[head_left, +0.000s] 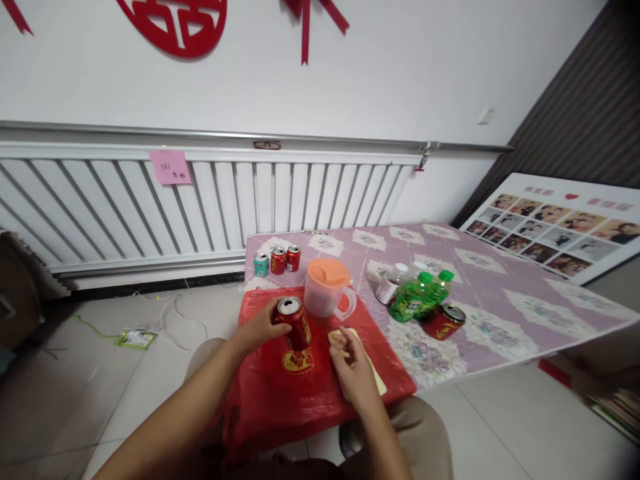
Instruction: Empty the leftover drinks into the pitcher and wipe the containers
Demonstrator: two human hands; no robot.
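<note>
My left hand (261,328) is wrapped round a red drink can (296,324) that stands upright with its top opened on a red plastic sheet (280,393). My right hand (353,365) rests on the sheet just right of the can, fingers curled onto a yellow cloth (373,370). Behind the can stands a clear jug with an orange lid (327,288).
Three small cans (278,261) stand at the table's far left corner. Two green bottles (423,297) and a white bottle (395,281) lie on the purple tablecloth (500,293), with a red can (444,321) on its side. A radiator, floor cables and a photo board (555,223) surround the table.
</note>
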